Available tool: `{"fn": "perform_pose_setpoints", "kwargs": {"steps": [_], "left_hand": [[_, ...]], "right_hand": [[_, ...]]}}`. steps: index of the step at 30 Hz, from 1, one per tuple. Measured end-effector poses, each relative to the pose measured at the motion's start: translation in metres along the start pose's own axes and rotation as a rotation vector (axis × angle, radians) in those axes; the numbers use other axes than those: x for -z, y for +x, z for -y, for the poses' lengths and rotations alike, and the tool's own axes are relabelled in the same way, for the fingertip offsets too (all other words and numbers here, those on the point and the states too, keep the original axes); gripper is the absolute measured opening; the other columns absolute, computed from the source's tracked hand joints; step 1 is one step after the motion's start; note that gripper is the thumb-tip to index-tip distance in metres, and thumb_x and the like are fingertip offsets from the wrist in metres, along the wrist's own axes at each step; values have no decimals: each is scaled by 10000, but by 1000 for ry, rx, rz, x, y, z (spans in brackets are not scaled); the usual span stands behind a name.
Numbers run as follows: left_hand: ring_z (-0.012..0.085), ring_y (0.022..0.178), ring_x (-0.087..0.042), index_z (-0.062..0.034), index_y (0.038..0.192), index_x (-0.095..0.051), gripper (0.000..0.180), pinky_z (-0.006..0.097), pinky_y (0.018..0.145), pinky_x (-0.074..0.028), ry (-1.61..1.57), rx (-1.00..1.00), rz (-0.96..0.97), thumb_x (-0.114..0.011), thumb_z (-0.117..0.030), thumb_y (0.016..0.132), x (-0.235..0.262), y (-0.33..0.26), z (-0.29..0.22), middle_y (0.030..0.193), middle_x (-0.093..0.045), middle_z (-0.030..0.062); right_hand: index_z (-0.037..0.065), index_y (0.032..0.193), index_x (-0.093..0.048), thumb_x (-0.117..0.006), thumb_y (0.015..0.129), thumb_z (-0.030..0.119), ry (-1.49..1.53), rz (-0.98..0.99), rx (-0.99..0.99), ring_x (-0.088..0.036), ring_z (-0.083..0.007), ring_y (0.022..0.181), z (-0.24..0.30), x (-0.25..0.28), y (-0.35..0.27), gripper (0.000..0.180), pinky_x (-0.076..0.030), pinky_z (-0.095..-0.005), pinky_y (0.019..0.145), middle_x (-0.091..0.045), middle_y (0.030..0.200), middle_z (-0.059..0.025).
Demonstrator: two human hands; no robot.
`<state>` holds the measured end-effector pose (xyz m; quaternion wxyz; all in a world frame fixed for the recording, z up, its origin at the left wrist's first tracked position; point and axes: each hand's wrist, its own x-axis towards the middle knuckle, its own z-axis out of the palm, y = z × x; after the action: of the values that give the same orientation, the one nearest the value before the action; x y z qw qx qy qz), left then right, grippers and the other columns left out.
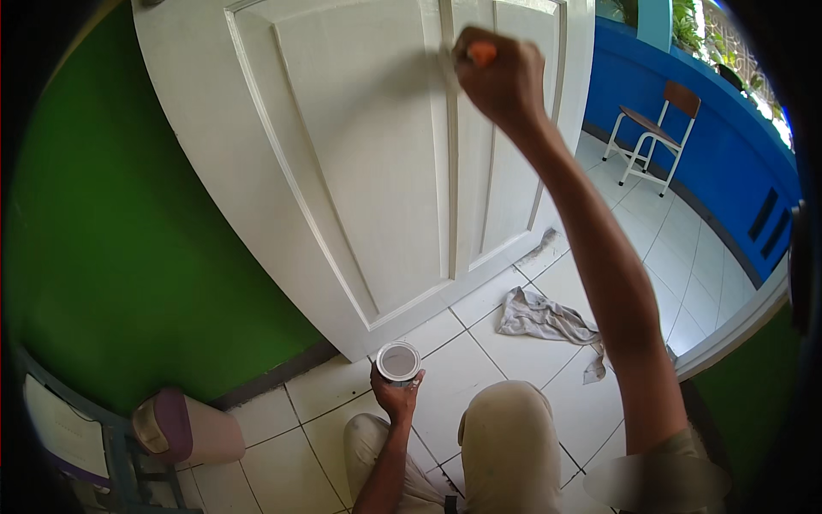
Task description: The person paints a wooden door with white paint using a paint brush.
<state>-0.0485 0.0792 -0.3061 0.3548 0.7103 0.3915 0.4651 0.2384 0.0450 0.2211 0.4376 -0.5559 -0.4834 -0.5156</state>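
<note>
My right hand (501, 73) is raised at the upper middle, closed round the orange handle (482, 55) of what looks like a paintbrush. Its head is hidden by the hand and blur, held against or just before the white panelled door (368, 137). Whether it touches the door I cannot tell. Low in the middle, my left hand (396, 396) grips a small open paint can (399, 362) from its near side. Pale greyish paint shows inside, and white smears mark the fingers. The can is upright, near the door's bottom edge.
A crumpled grey rag (544, 317) lies on the white tiles right of the can. At lower left stand a pink-and-purple bin (201, 428) and a dark-framed chair (68, 428). Beyond the door, a brown-and-white chair (655, 128) stands by a blue wall (728, 146). A green wall (111, 257) borders the left.
</note>
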Motion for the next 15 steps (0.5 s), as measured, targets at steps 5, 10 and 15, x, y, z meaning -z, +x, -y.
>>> {"fn": "perform_pose_setpoints", "kwargs": {"steps": [5,10,15], "left_hand": [[378,1233,-593,15,1440,-497,1084,489,1067,-494,-19,23,0,-1054,-307,567,1,5,-4,1340,-607,190],[385,1233,-592,7,1436,-501,1085,491,1068,-493,-19,19,-49,-1056,-306,558,-4,2,0,1346,-609,178],[379,1236,-593,6,1440,-500,1083,489,1077,-482,-19,58,-52,-1055,-303,563,6,4,6,1349,-609,176]], "right_hand": [[113,853,-747,-745,799,-1,73,-404,414,-740,-260,686,-9,-6,46,127,-601,-363,666,-771,811,-75],[77,810,-702,-719,767,-65,-144,51,334,-751,-240,801,-23,-2,-62,149,-613,-372,713,-773,832,-68],[86,764,-678,-642,731,-119,101,581,72,-671,-278,624,-11,30,-51,211,-551,-352,609,-693,673,-120]]}}
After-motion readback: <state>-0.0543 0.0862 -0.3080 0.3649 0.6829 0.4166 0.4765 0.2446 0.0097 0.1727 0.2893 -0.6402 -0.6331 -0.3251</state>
